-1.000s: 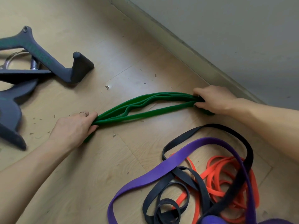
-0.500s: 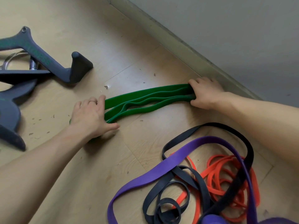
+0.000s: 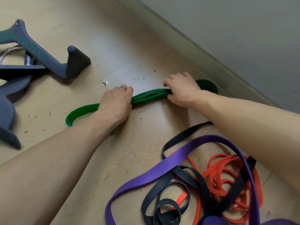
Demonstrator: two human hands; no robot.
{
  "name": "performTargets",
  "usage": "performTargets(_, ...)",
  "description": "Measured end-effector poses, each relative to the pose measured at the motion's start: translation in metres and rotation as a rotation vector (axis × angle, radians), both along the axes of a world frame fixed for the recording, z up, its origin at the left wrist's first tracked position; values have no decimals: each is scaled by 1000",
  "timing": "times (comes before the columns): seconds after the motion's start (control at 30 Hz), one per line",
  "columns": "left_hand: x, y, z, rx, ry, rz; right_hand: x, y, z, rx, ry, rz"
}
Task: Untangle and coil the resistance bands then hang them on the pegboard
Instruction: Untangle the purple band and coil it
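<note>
While both hands (image 3: 116, 101) (image 3: 182, 89) clutch the folded green band (image 3: 149, 95), coiling is underway; loops beyond the fingers need tucking next.

Green band (image 3: 150, 95) — purple band (image 3: 162, 169) — orange band (image 3: 217, 161)

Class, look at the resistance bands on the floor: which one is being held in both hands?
The green band, bunched between the left hand and right hand near the wall. The purple band, black band and orange band lie tangled together, untouched.
</note>
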State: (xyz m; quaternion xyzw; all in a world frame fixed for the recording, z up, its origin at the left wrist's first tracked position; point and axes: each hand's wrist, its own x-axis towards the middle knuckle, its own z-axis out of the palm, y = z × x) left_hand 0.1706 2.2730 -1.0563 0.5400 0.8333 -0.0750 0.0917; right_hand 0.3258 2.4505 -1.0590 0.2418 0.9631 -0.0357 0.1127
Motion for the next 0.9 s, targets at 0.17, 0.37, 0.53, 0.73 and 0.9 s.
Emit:
performTargets(0.17,3,-1,-6,27,-16,29,6,-4,-8,-28,38,-12)
performTargets(0.37,11,2,-8,-48,32,36,12,-11,-15,7,5,-26)
performTargets(0.53,30,7,0,50,21,-70,36,-27,-1,-18,218,-55)
performTargets(0.73,102,-9,23,155,-395,-165,119,-62,14,-148,355,-218)
performTargets(0.9,149,-20,8,-140,-404,-321,179,-83,16,-86,-47,-277)
